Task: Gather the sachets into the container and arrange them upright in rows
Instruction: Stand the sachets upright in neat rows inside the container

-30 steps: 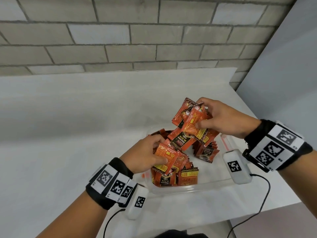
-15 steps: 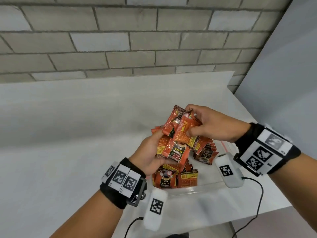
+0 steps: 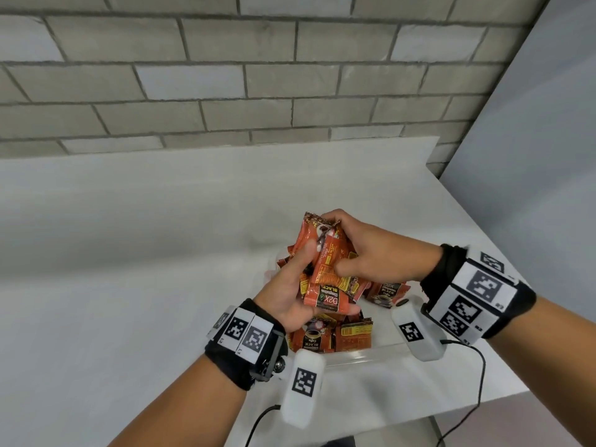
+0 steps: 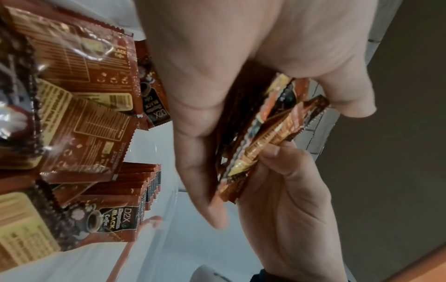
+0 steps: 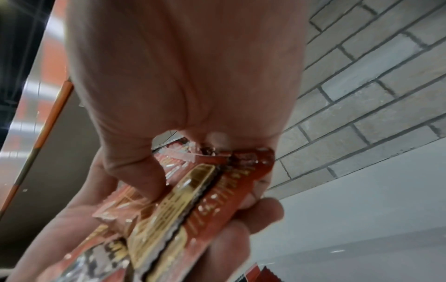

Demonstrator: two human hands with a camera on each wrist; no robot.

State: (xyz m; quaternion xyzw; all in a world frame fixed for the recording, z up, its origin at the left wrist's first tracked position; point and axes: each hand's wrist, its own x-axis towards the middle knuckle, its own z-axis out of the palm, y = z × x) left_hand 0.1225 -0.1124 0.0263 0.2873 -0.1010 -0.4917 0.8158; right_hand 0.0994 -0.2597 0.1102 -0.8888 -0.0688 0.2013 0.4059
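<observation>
A bundle of orange-red coffee sachets hangs above the clear plastic container. My left hand grips the bundle from below and from the left, thumb on its front. From the top right my right hand pinches the same bundle. In the left wrist view the sachet stack shows edge-on between thumb and fingers. The right wrist view gives the same stack, blurred. More sachets stand in the container's near part, and another upright row stands further in. Some loose sachets lie tilted.
The container sits on a white table near its right front corner. A grey brick wall runs behind the table and a grey panel stands at the right. Black cables trail from the wrist units.
My left hand rose out of the container and turned palm-up to take the bundle from below. My right hand brought the bundle down and left into it, and the sachets now sit closer together.
</observation>
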